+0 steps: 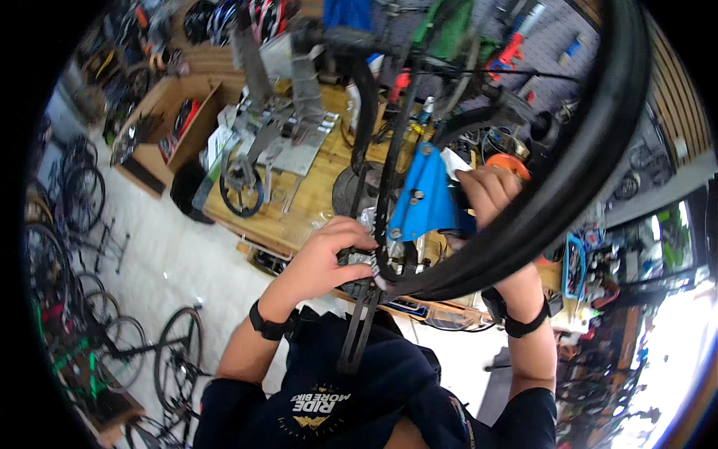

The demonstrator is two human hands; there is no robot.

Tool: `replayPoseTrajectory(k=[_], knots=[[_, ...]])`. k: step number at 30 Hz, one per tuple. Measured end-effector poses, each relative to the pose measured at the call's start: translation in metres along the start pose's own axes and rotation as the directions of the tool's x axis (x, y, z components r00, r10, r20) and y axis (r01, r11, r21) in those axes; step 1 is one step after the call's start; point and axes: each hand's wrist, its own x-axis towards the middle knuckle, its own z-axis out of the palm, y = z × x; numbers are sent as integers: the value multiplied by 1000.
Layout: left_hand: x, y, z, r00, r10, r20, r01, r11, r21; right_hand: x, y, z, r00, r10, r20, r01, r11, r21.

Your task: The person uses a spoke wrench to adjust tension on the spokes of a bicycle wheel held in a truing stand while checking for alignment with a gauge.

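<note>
A bicycle wheel with a black tyre (624,97) stands large in front of me, over a wheel stand with a blue metal plate (423,198). My left hand (333,254) is at the wheel's lower left edge, thumb and fingers closed round a small metal part beside the tyre. What exactly it grips is partly hidden. A dark slotted bar (360,329) points from there toward me. My right hand (490,193) is beyond the tyre, right of the blue plate, its fingers curled. The tyre covers part of it, and what it holds cannot be made out.
A wooden workbench (310,202) carries a grey metal fixture (288,138), a small black ring-shaped wheel (241,187) and loose tools. A cardboard box (161,123) stands at the left. Tools hang on a pegboard (490,19) behind. Several bicycles stand on the floor at left.
</note>
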Motion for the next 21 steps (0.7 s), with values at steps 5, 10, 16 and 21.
replayPoseTrajectory(k=[5, 10, 16, 21], knots=[[2, -3, -1, 999, 37, 26, -39, 996, 80, -2, -20, 0, 977, 208, 42, -205, 976, -76], [3, -8, 9, 998, 69, -15, -69, 998, 13, -11, -25, 12, 963, 251, -103, -266, 948, -175], [5, -4, 8, 996, 86, 9, -87, 989, 116, -18, -25, 15, 954, 274, -125, -290, 947, -136], [2, -11, 8, 993, 115, 19, -117, 984, 137, -20, -19, 13, 962, 240, -128, -255, 961, -111]])
